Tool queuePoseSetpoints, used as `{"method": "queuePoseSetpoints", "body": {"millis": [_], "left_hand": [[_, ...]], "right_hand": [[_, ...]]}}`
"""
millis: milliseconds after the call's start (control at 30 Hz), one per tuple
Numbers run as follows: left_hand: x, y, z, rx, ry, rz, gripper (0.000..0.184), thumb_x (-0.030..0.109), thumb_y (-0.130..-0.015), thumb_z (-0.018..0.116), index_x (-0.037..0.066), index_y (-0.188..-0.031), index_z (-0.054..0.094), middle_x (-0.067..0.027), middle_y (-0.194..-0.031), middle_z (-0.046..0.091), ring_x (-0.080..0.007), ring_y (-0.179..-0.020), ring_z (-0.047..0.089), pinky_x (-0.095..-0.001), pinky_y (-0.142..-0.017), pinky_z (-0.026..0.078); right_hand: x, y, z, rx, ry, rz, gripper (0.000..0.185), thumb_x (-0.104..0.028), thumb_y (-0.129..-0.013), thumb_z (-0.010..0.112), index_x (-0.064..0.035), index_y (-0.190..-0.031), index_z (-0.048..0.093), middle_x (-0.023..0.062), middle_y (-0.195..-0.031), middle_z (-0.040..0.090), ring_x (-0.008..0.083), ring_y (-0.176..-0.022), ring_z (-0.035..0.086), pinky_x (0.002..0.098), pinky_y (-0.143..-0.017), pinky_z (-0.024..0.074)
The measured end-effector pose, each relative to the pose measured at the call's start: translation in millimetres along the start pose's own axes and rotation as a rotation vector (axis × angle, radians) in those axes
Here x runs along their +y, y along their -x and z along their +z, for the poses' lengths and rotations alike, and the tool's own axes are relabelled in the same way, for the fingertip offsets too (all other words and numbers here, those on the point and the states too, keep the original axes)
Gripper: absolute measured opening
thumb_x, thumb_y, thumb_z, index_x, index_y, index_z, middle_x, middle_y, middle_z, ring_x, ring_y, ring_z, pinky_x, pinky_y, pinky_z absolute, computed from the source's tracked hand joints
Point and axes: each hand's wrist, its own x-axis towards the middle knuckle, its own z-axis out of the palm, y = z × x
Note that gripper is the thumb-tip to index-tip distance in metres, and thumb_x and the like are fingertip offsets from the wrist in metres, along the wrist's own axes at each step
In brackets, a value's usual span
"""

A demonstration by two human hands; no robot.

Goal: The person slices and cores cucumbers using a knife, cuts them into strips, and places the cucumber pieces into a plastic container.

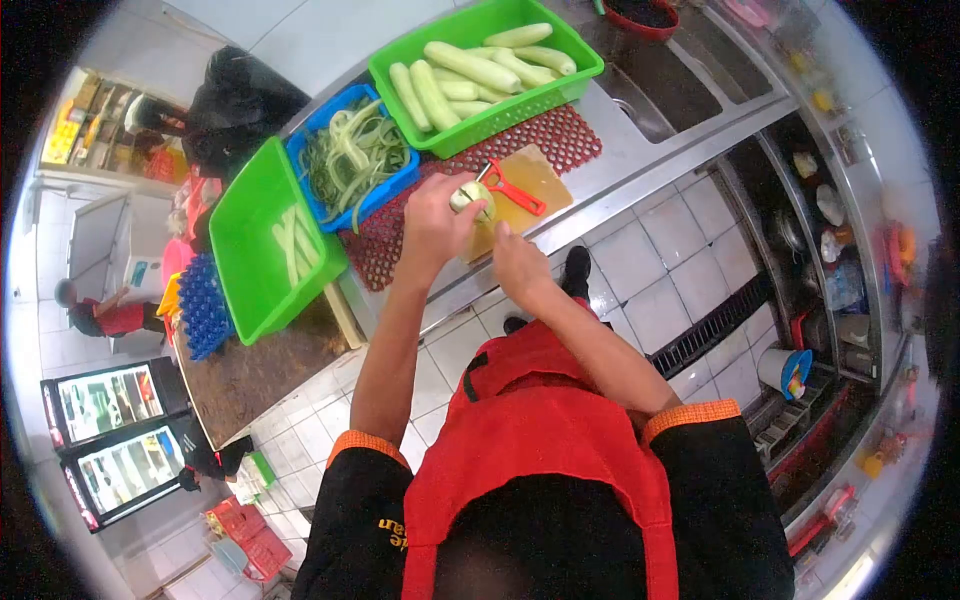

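My left hand [438, 222] is wrapped around a pale peeled cucumber [466, 198]; dark lines that look like cuts cross its end. Close by, my right hand [520, 266] is curled shut near the board's front edge, and what it grips is hidden. A red-handled peeler [516, 192] lies on the yellowish cutting board [545, 178]. Behind my hands, a green crate [492, 112] holds several peeled cucumbers [472, 68]. To the left, a blue basket [408, 178] is heaped with green peelings [350, 150]. Another green crate [245, 250] has a few pale cucumber strips [293, 245] inside.
A red perforated mat [560, 137] lies under the board on the steel counter [640, 160]. Sinks [650, 85] are at the upper right. Blue egg trays [205, 305] stand beside the left crate. Other people [105, 312] are at the far left. A floor drain [710, 322] runs behind me.
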Motion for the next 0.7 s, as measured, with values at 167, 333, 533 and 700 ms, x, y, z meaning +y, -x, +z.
{"method": "queuePoseSetpoints", "body": {"millis": [167,333,533,700], "left_hand": [[4.8,3.1,2.4,-0.005,-0.019,0.028,0.035,0.012,-0.069,0.077,0.003,-0.101,0.067,-0.017,-0.091,0.064,-0.0355,-0.082,0.063,-0.0402,-0.072,0.051],[6.6,6.9,3.1,-0.018,0.013,-0.048,0.033,0.011,-0.07,0.076,0.001,-0.1,0.066,-0.017,-0.091,0.064,-0.0354,-0.082,0.063,-0.0406,-0.072,0.051],[0.2,2.8,5.0,0.014,-0.036,0.08,0.034,0.011,-0.072,0.077,0.0,-0.103,0.066,-0.0144,-0.089,0.064,-0.0261,-0.069,0.065,-0.0323,-0.061,0.054],[0.6,2.5,5.0,0.002,-0.077,0.063,0.035,0.012,-0.072,0.077,0.0,-0.103,0.066,-0.0154,-0.091,0.065,-0.0269,-0.073,0.066,-0.0322,-0.063,0.054]], "right_hand": [[8.6,-8.2,10.9,-0.014,-0.11,0.082,0.042,-0.026,-0.101,0.021,0.0016,-0.113,0.051,0.0285,-0.098,0.063,0.0429,-0.093,0.063,0.0512,-0.083,0.0495],[15.4,-16.5,16.8,-0.084,-0.056,0.101,0.045,-0.027,-0.101,0.019,0.0022,-0.115,0.05,0.0285,-0.102,0.063,0.0443,-0.095,0.061,0.0512,-0.086,0.0481],[27.0,-20.4,24.9,-0.103,0.054,0.051,0.038,-0.022,-0.1,0.023,0.0039,-0.11,0.049,0.0265,-0.101,0.064,0.0434,-0.093,0.063,0.0493,-0.082,0.0508],[38.3,-15.6,29.6,-0.067,0.085,0.02,0.03,-0.017,-0.098,0.029,0.0027,-0.111,0.047,0.0254,-0.098,0.065,0.0424,-0.091,0.064,0.0492,-0.079,0.0518]]}}
